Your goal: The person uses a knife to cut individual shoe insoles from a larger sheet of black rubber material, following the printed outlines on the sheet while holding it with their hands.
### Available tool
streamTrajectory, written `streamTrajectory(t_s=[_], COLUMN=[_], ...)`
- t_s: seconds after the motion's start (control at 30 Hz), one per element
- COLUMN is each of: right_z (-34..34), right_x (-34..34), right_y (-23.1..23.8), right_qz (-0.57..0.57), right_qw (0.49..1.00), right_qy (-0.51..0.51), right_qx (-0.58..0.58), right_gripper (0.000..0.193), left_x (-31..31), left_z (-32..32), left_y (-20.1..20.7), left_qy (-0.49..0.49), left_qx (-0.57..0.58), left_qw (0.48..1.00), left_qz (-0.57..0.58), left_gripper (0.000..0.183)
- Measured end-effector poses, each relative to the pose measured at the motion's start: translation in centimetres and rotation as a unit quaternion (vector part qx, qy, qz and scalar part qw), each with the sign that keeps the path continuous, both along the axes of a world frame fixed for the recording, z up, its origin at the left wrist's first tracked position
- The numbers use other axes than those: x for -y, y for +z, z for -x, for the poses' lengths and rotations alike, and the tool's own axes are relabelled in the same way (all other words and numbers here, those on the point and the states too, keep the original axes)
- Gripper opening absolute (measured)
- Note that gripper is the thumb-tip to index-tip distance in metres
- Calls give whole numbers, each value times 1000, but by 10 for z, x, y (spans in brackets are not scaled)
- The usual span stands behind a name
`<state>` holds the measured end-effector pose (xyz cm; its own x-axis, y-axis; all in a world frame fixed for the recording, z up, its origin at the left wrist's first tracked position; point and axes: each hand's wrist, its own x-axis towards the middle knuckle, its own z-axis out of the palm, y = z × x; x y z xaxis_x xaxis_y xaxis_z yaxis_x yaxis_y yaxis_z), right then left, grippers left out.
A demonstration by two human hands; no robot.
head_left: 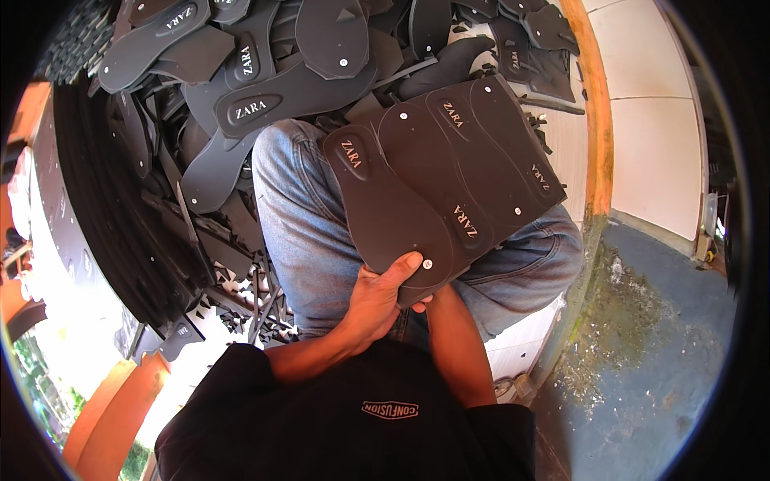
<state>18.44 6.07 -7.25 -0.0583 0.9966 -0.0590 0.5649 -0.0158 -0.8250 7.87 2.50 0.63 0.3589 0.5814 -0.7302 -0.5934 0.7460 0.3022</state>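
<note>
A dark foam sheet [489,164], marked with several curved insole outlines, lies tilted across my lap. Each outline carries pale lettering in an oval pad or a small round white dot. My left hand [375,303] grips the sheet's near left corner, thumb pressed on top beside a white dot and fingers underneath. The insole shape [381,212] at this left side has its curved outer edge bare, while its other side meets the rest of the sheet. My right hand [429,301] is beneath the same near edge, mostly covered by the sheet, so its grip is hidden.
Loose dark insoles [265,104] lie heaped beyond my knees. A tall stack of dark sheets [120,208] curves along the left, with foam scraps [265,301] beside it. An orange-brown edge strip [597,120] borders the pale tiles; a stained blue-grey floor [642,345] lies at right.
</note>
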Motion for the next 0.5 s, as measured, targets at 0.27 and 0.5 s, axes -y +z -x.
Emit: streamTrajectory(t_s=[0.27, 0.5], right_z=[-1, 12], right_x=[-5, -68], right_y=[10, 20], right_qz=[24, 70], right_qw=[1000, 994], right_qy=[-7, -72], right_qx=[-6, -44], right_gripper=[29, 30], left_x=[-3, 18], left_z=[-11, 16], left_y=[10, 46], left_qy=[10, -222], left_qx=[13, -22], left_qw=[1000, 971], left_qz=[4, -84], left_gripper=[22, 26])
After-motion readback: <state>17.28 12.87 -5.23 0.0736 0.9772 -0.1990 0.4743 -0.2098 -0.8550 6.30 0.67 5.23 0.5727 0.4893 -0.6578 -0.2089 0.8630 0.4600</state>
